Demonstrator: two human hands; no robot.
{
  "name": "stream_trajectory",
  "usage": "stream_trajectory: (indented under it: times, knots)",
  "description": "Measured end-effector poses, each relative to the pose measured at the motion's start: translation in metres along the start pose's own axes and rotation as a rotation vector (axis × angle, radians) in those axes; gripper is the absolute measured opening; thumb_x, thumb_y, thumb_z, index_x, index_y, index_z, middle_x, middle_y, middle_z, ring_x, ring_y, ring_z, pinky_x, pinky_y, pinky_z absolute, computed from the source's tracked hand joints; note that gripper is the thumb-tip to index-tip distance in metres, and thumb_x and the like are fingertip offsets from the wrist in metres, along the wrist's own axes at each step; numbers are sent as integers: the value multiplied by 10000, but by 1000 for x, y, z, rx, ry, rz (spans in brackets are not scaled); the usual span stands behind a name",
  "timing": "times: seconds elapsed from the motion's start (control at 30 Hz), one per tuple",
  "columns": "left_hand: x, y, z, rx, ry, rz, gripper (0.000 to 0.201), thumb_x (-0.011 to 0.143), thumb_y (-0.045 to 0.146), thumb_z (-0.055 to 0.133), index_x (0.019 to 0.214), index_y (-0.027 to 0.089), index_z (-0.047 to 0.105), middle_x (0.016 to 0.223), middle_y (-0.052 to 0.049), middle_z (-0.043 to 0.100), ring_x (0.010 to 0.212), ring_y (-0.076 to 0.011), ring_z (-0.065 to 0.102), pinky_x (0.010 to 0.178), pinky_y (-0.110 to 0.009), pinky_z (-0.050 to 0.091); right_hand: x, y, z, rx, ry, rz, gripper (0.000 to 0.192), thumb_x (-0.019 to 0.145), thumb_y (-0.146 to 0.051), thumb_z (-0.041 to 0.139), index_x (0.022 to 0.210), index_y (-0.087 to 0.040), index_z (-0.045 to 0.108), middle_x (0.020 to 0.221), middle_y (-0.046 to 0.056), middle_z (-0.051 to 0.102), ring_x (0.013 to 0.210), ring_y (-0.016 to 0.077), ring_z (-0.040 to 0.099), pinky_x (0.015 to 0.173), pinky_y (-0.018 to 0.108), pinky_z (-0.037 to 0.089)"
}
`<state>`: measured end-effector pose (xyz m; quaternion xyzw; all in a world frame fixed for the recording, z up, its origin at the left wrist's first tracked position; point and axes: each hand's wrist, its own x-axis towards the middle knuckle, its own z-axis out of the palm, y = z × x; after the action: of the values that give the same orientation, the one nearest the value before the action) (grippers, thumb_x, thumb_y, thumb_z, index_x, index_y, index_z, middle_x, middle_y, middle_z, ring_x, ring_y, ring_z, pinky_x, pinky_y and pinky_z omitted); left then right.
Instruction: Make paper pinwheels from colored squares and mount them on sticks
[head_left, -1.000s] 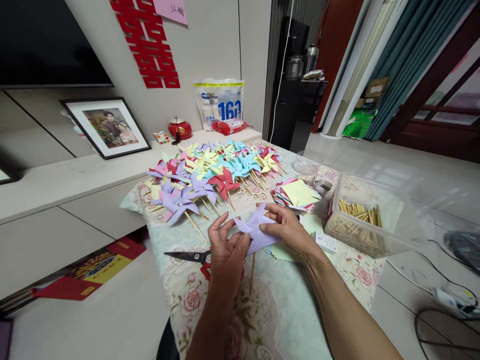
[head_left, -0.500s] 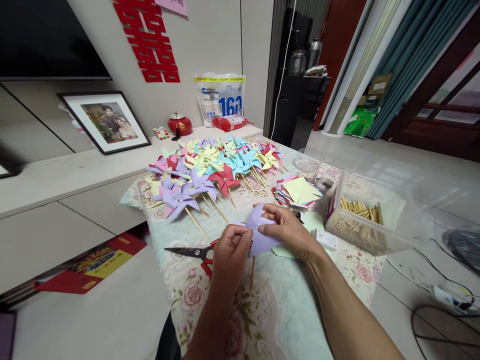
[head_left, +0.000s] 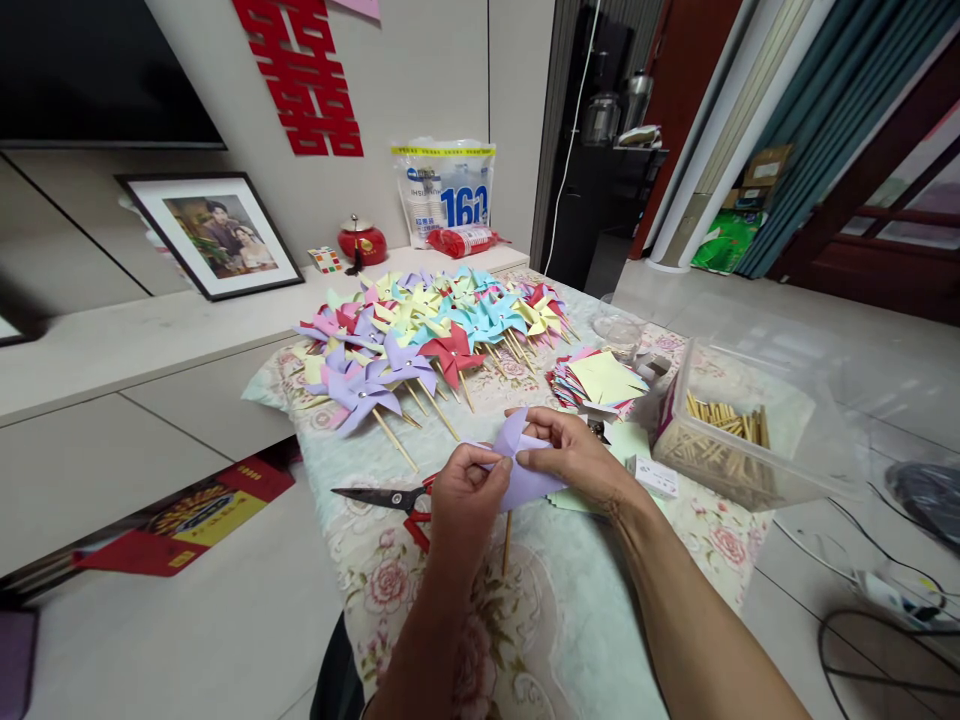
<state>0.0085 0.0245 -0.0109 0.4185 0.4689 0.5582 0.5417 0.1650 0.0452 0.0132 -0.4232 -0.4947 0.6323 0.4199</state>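
Observation:
Between my two hands is a purple paper pinwheel (head_left: 525, 488) on a thin wooden stick (head_left: 507, 545) that points down toward me. My left hand (head_left: 471, 490) pinches it near its centre, thumb against the middle. From the right, my right hand (head_left: 574, 455) grips the folded blades, with its thumb close to the centre. Scissors (head_left: 390, 498) with red handles and dark blades lie open on the cloth, partly behind my left hand. Beyond my hands lie many finished pinwheels (head_left: 454, 350) in purple, red, yellow, blue and pink.
A stack of coloured paper squares (head_left: 600, 380) lies right of the pinwheels. A clear plastic box (head_left: 750, 470) of short wooden sticks stands at the table's right edge, near a small white box (head_left: 652, 476). The floral tablecloth (head_left: 600, 620) covers the table. Behind stands a framed photo (head_left: 217, 235).
My left thumb has shifted slightly up over the pinwheel's centre. Both hands keep their hold, and the view has tilted a little.

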Motion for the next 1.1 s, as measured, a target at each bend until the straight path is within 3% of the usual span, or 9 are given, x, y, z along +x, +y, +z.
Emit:
stream_trajectory:
  times: [0.33, 0.53, 0.93, 1.1]
  knots:
    - [1, -9, -3, 53, -8, 36, 211, 713, 304, 752, 708, 175, 586, 583, 73, 515, 435, -46, 362, 439, -173, 263, 0, -1, 1, -22, -25, -18, 409, 721, -165, 724, 1124, -218, 683, 825, -6, 653, 635, 130, 587, 543, 228, 384]
    - [4, -14, -3, 69, 15, 95, 200, 675, 273, 769, 715, 165, 605, 866, -5, 632, 517, -54, 499, 475, -184, 373, -1, -3, 2, -27, -16, 6, 467, 704, -181, 730, 1164, -209, 661, 827, -6, 655, 616, 123, 563, 558, 235, 389]
    - [5, -19, -5, 223, 53, 252, 113, 730, 242, 708, 724, 192, 607, 870, -33, 639, 613, -120, 594, 552, -236, 466, 0, -2, 2, -137, -6, -31, 535, 712, -186, 708, 1241, -190, 631, 799, -26, 591, 649, 124, 524, 573, 234, 362]
    - [4, -17, -4, 269, 71, 245, 105, 720, 235, 707, 719, 202, 608, 822, -27, 665, 570, -117, 575, 522, -231, 455, 1, 1, 4, -240, 39, -80, 593, 714, -166, 671, 1302, -158, 593, 819, -21, 571, 692, 134, 517, 589, 239, 372]
